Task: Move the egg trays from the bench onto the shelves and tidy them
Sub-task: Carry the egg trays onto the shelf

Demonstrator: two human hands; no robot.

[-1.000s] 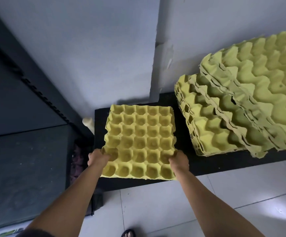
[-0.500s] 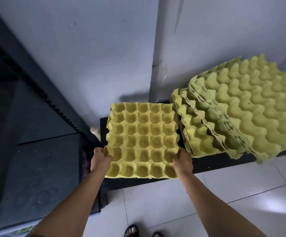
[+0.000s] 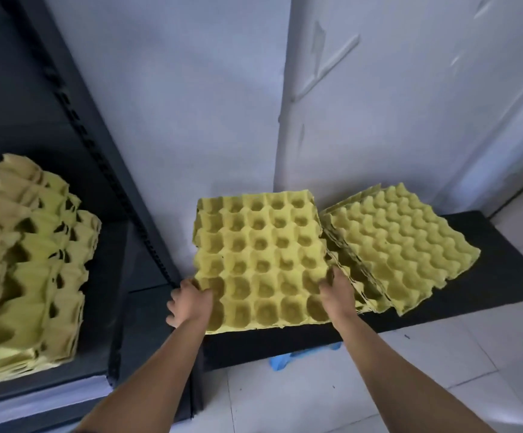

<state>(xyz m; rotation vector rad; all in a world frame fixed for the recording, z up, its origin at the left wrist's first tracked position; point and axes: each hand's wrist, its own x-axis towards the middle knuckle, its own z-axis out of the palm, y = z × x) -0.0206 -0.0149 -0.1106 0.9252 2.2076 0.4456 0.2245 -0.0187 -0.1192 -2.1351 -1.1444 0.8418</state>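
I hold a yellow egg tray (image 3: 260,251), cups up, above the left end of the black bench (image 3: 504,276). My left hand (image 3: 190,303) grips its near-left corner and my right hand (image 3: 337,292) grips its near-right edge. To the right, a slanted pile of yellow egg trays (image 3: 401,245) lies on the bench, bumps up. On the dark shelf (image 3: 110,307) at the left sits a stack of egg trays (image 3: 25,270).
A black perforated shelf upright (image 3: 104,170) runs between the shelf and the pale wall (image 3: 191,89). A blue object (image 3: 280,360) lies on the white tiled floor (image 3: 426,364) under the bench's front edge.
The tray has come up off the bench in both hands. My view has swung up and left, bringing the shelf's stack of trays into sight.
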